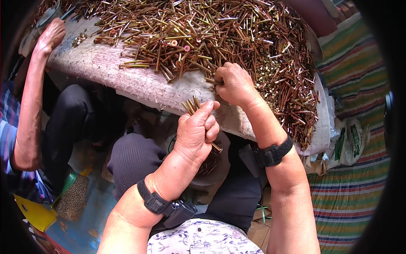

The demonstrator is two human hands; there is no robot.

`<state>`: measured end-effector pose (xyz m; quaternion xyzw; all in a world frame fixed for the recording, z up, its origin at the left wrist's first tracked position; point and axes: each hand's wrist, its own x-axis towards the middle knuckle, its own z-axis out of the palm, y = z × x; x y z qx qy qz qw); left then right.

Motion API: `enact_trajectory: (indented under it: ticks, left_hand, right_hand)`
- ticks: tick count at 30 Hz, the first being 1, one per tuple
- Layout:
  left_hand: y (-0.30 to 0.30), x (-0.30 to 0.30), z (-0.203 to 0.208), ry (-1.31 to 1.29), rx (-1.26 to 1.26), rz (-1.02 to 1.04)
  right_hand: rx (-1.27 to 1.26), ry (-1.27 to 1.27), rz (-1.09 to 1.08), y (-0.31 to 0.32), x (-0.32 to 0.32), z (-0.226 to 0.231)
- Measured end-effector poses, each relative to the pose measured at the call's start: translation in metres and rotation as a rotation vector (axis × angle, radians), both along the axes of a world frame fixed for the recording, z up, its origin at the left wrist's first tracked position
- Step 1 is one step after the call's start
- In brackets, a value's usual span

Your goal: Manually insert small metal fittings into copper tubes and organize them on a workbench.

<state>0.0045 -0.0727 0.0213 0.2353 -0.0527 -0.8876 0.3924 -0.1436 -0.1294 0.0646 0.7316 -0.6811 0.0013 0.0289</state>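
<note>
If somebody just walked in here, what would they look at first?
Probably the huge heap of coppery screws spread across the table at the top. Next, the two bare hands near the middle: the left hand grips a small bundle of screws, and the right hand is at the heap's near edge. Bright striped cloth stands out on the right.

My bare left hand point(196, 127) clenches in a fist, thumb point(204, 109) over curled fingers point(211, 125), while my bare right hand point(235, 83), ahead and to the right of it, shows its back, bent inward; my right forearm point(289, 194) slants up on that fist's right.
</note>
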Motion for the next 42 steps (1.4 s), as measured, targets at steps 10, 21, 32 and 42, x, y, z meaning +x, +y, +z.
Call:
enact_trajectory:
  ticks: [10,21,32,42]
  left_hand:
    - [-0.001,-0.007,0.002,0.003,-0.004,0.06]
    - [-0.003,-0.012,-0.001,-0.054,-0.03,0.063]
    - [-0.006,-0.016,0.002,-0.02,-0.137,0.141]
    - [-0.017,-0.009,0.009,0.069,0.101,0.171]
  right_hand:
    - [-0.451,-0.423,0.064,0.011,-0.022,-0.013]
    - [-0.293,-0.051,0.138,0.006,-0.003,-0.022]
    - [-0.433,-0.376,0.324,0.051,0.018,0.006]
    - [-0.388,-0.835,-0.003,0.106,0.026,0.007]
